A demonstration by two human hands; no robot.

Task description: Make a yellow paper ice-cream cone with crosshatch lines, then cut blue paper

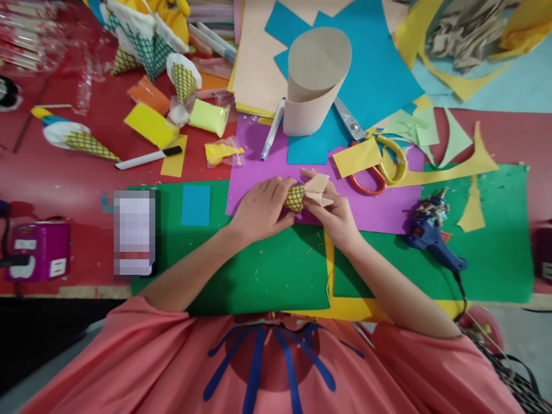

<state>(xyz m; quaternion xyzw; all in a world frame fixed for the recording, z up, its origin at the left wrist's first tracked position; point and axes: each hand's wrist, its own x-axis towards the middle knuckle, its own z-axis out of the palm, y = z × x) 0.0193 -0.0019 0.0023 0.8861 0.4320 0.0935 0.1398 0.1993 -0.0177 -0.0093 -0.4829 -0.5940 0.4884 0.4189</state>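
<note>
My left hand point(262, 208) is closed around a small yellow paper cone with a dark grid pattern point(295, 198), held over the purple sheet point(379, 210). My right hand point(334, 215) pinches the beige paper point(318, 190) that sticks out of the cone's wide end. Both hands meet just above the green sheets point(276, 270) at the table's near edge.
A blue glue gun point(431, 233) lies to the right on green paper. Scissors point(371, 155), a rolled beige paper tube point(313, 86), markers point(149, 158) and finished patterned cones point(86, 142) lie behind. A purple device point(38, 250) sits at the left edge.
</note>
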